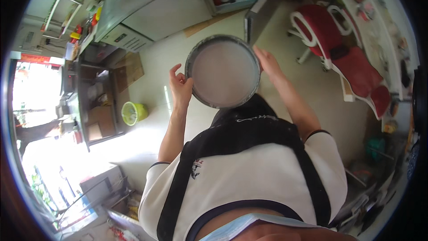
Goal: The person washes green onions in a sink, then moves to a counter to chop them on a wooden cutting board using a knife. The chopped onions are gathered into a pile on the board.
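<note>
A round, dark-rimmed pan [223, 72] with a smooth pale pinkish-grey surface inside is held up in front of the black apron [234, 134]. At its left edge, my left hand [181, 85] grips the rim, with the thumb on the rim and the index finger raised. My right hand [266, 62] is pressed to the pan's right side, its fingers partly hidden behind the rim. Whether the pale surface is the pan's base or something in it, I cannot tell.
An open refrigerator door [264, 10] stands just beyond the pan. Beyond my right arm is a red reclining chair [357, 68]. A yellow-green bin [134, 113] stands on the floor at left, beside a metal-framed bench [100, 137]. Cartons [103, 180] lie at lower left.
</note>
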Demonstrator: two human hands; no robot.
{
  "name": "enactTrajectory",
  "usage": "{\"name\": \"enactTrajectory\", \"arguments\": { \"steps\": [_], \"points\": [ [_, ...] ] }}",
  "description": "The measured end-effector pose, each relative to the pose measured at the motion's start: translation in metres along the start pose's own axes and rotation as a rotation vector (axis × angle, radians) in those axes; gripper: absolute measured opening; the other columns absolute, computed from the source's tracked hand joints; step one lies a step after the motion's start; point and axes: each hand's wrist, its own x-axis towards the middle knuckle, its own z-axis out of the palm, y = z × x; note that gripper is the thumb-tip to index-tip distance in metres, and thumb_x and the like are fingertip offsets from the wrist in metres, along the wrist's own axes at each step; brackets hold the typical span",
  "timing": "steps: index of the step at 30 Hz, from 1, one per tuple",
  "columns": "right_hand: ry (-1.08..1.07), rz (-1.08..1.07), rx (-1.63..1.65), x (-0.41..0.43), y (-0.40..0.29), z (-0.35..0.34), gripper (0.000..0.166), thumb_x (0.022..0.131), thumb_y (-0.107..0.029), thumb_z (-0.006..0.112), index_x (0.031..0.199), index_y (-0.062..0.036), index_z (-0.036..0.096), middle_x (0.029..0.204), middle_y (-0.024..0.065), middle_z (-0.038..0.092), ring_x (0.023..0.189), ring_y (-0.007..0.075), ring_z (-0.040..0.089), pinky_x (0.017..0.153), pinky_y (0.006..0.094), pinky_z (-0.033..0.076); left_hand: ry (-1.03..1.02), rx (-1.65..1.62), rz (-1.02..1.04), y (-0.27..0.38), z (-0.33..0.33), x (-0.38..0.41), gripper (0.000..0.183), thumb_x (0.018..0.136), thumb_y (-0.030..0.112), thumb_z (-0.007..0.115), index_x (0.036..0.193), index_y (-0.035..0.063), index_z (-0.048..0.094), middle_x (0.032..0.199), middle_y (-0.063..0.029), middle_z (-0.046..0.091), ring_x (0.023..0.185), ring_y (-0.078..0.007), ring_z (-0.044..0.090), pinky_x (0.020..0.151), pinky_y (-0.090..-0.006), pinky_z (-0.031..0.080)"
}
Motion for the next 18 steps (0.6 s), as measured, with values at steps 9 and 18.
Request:
{"name": "enactTrajectory", "arguments": {
  "steps": [9,18],
  "points": [
    [-0.308,0.036,-0.294,0.286,-0.045,0.067,0.062,0.087,-0.060,0.040,0.059,-0.0050,0.048,0.059,0.0060,0.053,0.054,0.0177,0.053,0.055,0.0329,0.042,0.189,0.113,-0.034,-0.005,0.022,0.214,0.052,0.067,-0.004,0.053,0.118,-0.0006,0.044,0.058,0.0032,0.042,0.053,-0.0056,0.038,0.049,-0.0204,0.033],
    [0.014,0.169,-0.460,0.500,-0.012,0.079,0.077,0.082,-0.069,0.033,0.083,0.0036,0.060,0.085,0.0170,0.061,0.083,0.0272,0.058,0.076,0.0357,0.043,-0.123,0.408,-0.048,-0.122,0.096,0.466,0.048,0.065,0.010,0.063,0.109,0.0001,0.046,0.057,-0.0040,0.050,0.051,-0.0173,0.049,0.053,-0.0312,0.041]
  ]
}}
